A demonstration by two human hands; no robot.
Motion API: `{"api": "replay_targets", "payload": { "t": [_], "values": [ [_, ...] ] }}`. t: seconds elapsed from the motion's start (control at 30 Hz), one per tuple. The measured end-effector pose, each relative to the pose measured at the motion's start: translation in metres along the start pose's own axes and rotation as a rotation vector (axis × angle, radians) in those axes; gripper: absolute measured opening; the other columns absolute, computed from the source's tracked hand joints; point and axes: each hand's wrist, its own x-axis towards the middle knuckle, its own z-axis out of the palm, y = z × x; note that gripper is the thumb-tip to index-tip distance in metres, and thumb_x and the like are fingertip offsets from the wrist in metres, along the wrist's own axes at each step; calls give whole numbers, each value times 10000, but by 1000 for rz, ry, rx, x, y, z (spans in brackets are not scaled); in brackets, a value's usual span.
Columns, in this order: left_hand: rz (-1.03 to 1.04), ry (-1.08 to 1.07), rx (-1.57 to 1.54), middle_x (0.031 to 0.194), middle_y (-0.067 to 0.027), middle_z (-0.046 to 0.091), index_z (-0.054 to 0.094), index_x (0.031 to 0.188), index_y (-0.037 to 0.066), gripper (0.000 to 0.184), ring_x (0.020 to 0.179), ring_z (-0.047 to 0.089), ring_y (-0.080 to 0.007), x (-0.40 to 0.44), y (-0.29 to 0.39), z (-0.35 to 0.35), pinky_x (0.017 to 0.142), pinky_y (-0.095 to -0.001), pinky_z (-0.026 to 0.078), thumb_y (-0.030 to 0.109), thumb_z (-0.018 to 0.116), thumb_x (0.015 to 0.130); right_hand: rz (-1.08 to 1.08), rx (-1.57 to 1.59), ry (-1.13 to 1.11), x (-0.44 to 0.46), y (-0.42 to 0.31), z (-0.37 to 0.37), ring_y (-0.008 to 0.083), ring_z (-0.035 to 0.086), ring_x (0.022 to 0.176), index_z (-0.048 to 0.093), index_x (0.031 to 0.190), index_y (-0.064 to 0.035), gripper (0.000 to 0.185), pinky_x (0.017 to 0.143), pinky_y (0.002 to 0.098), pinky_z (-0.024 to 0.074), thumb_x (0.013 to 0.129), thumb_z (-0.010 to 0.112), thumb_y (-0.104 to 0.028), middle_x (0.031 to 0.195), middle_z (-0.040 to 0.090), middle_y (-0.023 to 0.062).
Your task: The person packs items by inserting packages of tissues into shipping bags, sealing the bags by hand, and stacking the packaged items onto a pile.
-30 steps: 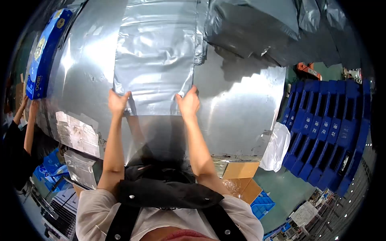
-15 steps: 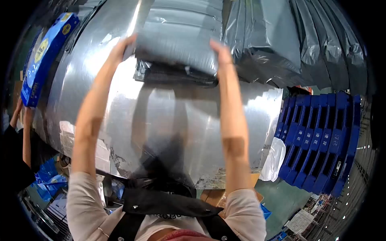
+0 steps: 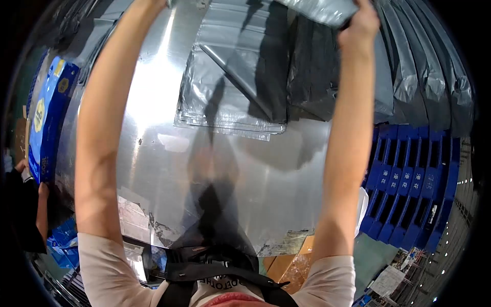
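Observation:
Both arms reach far forward over the metal table point(image 3: 153, 169). At the top right, my right hand point(image 3: 360, 25) is closed round the end of a shiny grey plastic bag point(image 3: 322, 11). Only the lower part of my left hand point(image 3: 151, 4) shows at the top edge, and its fingers are mostly cut off. Between the arms lies a flat stack of grey plastic bags point(image 3: 240, 82), its top bag folded over diagonally. Shadows of my arms fall across the stack and the metal.
Filled grey packages point(image 3: 409, 66) line the back right. Blue pallets point(image 3: 404, 184) stand at the right. A co-worker's hand point(image 3: 43, 190) is by a blue box point(image 3: 46, 120) at the left. An open cardboard box point(image 3: 291, 266) sits below the near edge.
My hands have moved forward and apart, the right one with a bag, away from the near end of the stack. The stack's top is uncovered. The co-worker's blue box has shifted lower in view.

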Motion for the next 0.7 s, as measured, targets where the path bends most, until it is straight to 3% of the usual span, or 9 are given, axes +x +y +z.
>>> {"api": "replay_targets", "payload": {
  "t": [0.03, 0.1, 0.17, 0.33, 0.4, 0.43, 0.53, 0.57, 0.7],
  "values": [
    [5, 0, 0, 843, -101, 629, 624, 861, 39, 220, 781, 583, -233, -5, -22, -7, 684, -333, 463, 224, 584, 749, 165, -96, 113, -10, 23, -9, 260, 525, 951, 579, 953, 37, 273, 878, 350, 390, 745, 570, -139, 1014, 560, 158],
    [-286, 172, 369, 844, -79, 610, 562, 973, -4, 375, 708, 606, -152, -21, -62, -17, 632, -277, 499, 323, 571, 789, 290, -131, 224, -42, 68, -19, 240, 547, 858, 551, 900, 68, 224, 779, 361, 442, 748, 590, -90, 932, 568, 152],
    [-408, 150, 227, 842, -80, 610, 567, 938, -10, 305, 707, 606, -142, -19, -100, -32, 649, -287, 505, 268, 546, 814, 337, -79, 276, -66, 113, -41, 175, 539, 761, 540, 841, 60, 165, 696, 308, 432, 742, 556, -70, 852, 575, 100],
    [-484, 244, 262, 876, -78, 602, 576, 929, -2, 262, 748, 577, -156, -27, -177, -55, 679, -304, 476, 232, 528, 824, 631, -118, 409, -121, 169, -84, 220, 528, 933, 493, 1035, 86, 323, 810, 339, 417, 798, 525, -131, 1030, 542, 153],
    [-447, 117, 271, 888, -72, 598, 568, 954, 9, 329, 760, 573, -149, -29, -182, -55, 695, -306, 474, 308, 503, 833, 744, 22, 438, -127, 168, -91, 228, 527, 938, 488, 1061, 28, 305, 816, 358, 421, 821, 505, -161, 1042, 544, 126],
    [-453, 147, 299, 1043, -128, 560, 508, 1123, 20, 549, 928, 544, -211, -31, -179, -46, 837, -338, 417, 480, 413, 839, 836, 173, 452, -126, 162, -91, 235, 527, 943, 483, 1086, -30, 290, 821, 376, 426, 844, 486, -190, 1054, 546, 99],
    [-347, 34, 351, 1162, -137, 487, 413, 1213, 10, 644, 1070, 469, -228, -18, -187, -44, 930, -321, 341, 538, 358, 848, 842, 554, 426, -115, 145, -82, 242, 534, 923, 477, 1087, -66, 264, 806, 410, 446, 878, 430, -219, 1032, 551, 84],
    [-289, 2, 514, 1274, -159, 382, 267, 1316, 15, 799, 1191, 344, -252, -12, -199, -49, 1016, -360, 200, 638, 286, 815, 819, 660, 428, -108, 143, -81, 265, 530, 931, 473, 1069, -29, 271, 808, 422, 456, 892, 406, -222, 1027, 545, 117],
    [-439, -197, 1002, 1232, -189, 414, 166, 1355, 37, 935, 1119, 389, -281, -8, -210, -44, 991, -401, 209, 741, 227, 743, 791, 744, 368, -91, 141, -81, 293, 535, 920, 464, 1056, -3, 274, 821, 452, 441, 891, 401, -213, 1005, 538, 159]
  ]
}}
